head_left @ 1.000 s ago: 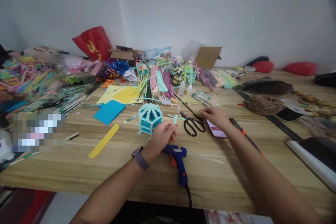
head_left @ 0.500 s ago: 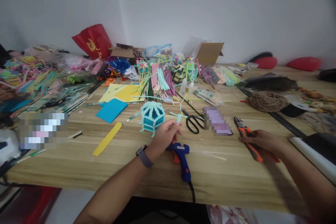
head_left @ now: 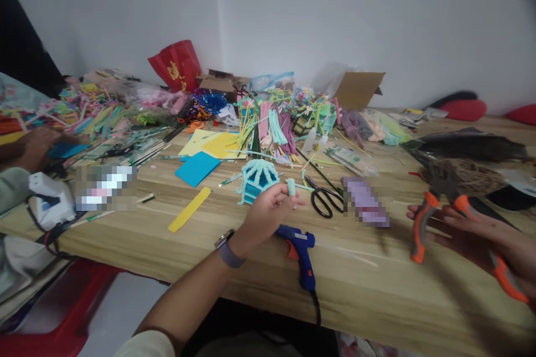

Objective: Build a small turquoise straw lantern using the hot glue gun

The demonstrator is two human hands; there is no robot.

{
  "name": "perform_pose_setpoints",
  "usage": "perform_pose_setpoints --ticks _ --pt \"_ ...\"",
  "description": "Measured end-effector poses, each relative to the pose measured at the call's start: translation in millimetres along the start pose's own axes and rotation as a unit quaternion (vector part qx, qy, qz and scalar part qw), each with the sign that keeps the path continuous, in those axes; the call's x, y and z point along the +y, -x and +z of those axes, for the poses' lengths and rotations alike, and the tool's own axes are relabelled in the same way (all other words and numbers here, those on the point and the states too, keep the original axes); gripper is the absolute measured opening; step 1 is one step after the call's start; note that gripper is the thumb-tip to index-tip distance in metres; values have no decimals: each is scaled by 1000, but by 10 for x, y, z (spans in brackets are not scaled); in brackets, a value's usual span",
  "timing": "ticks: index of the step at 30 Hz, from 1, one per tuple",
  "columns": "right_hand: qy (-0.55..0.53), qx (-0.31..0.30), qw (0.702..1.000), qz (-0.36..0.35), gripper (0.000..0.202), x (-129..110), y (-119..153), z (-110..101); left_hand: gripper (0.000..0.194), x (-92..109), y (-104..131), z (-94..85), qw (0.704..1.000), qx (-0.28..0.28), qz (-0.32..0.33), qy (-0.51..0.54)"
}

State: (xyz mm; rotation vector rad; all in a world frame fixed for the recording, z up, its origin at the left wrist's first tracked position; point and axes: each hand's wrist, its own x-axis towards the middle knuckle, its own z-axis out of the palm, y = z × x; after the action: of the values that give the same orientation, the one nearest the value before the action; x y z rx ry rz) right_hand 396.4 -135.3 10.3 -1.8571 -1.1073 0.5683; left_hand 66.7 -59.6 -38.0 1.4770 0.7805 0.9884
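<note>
My left hand (head_left: 274, 203) pinches a short piece of mint-green pipe cleaner (head_left: 291, 187) that points upward. Just behind this hand stands a small blue house-like model (head_left: 256, 181) with a mint-green fuzzy frame, partly hidden by my fingers. On the right, my right hand (head_left: 473, 234) holds pliers (head_left: 439, 184) with orange-and-grey handles, raised off the table with the handles spread. A blue glue gun (head_left: 302, 251) lies below my left hand. Black scissors (head_left: 324, 201) rest to the right of that hand.
A purple phone-like object (head_left: 365, 203) lies between the scissors and pliers. Yellow strip (head_left: 190, 209) and blue sheet (head_left: 197, 168) lie left of the model. Bundled pipe cleaners (head_left: 274, 128) pile up behind. At far left, another person's hand (head_left: 39, 148) is near a white device (head_left: 50, 201).
My right hand has lifted the pliers off the table, and their handles have spread apart. The left hand still pinches the pipe cleaner piece. The view has swung left.
</note>
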Motion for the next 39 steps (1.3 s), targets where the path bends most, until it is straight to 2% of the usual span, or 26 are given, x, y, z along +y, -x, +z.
perform_pose_setpoints --ticks 1,3,5,8,10,13,17,19,24,28,30,34,39 --pt "-74 -62 994 53 28 -65 44 73 19 56 35 -94 999 25 27 -32" --pt "-160 -144 971 99 33 -162 125 237 16 146 65 -323 985 109 78 -109" --pt "-199 -202 954 97 31 -221 187 423 17 188 34 -561 968 173 107 -145" --pt "-234 -279 929 70 29 -273 238 726 14 161 -74 -795 956 201 86 -198" --pt "-252 -307 916 57 27 -306 256 911 12 118 -139 -822 944 226 69 -230" --pt "-261 -330 905 57 26 -360 293 1100 11 70 -178 -738 926 239 69 -283" --pt "-256 -331 906 61 29 -381 365 1173 4 57 -169 -663 883 250 98 -384" --pt "-250 -331 908 59 31 -350 386 1170 2 52 -176 -681 876 246 112 -400" --pt "-222 -349 909 58 37 -241 385 1161 5 -3 -246 -777 901 221 94 -361" --pt "-214 -350 910 60 40 -226 400 1167 11 -65 -313 -836 955 193 51 -218" --pt "-215 -348 910 63 41 -227 415 1167 14 -91 -339 -849 973 174 37 -146" --pt "-231 -345 907 68 41 -207 439 1162 21 -135 -361 -837 979 175 35 -104" --pt "-221 -332 914 76 38 -178 465 1164 15 -158 -342 -807 972 183 57 -132"
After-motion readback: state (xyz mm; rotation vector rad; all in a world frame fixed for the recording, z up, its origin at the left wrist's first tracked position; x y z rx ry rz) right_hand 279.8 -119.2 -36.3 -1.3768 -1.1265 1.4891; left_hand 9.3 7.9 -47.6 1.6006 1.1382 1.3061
